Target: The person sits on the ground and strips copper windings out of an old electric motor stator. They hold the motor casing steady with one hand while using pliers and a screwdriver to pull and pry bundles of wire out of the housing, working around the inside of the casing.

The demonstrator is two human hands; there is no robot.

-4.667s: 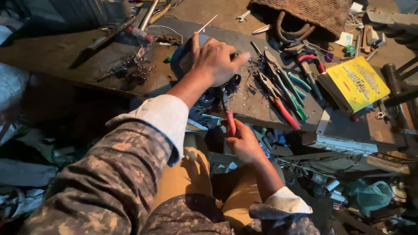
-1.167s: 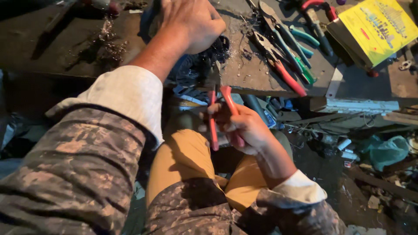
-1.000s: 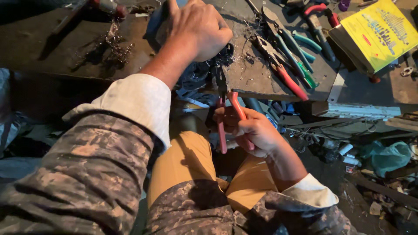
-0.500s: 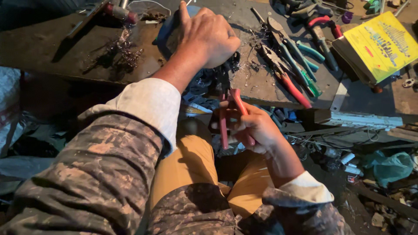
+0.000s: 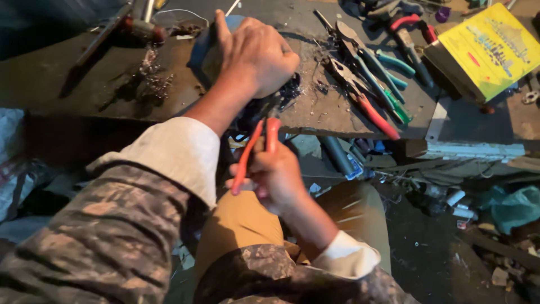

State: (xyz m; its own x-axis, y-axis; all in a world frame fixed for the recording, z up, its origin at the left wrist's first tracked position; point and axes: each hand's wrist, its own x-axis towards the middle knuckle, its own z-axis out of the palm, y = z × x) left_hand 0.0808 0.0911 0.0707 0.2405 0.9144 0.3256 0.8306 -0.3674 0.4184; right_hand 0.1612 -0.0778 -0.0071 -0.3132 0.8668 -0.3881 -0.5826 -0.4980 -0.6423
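Gripping red-handled pliers (image 5: 256,149): right hand (image 5: 275,177) | left hand (image 5: 256,53) clasping dark object (image 5: 205,50) | spare pliers (image 5: 365,90) beside

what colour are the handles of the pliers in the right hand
Red-orange, on the pliers in the right hand; head view.
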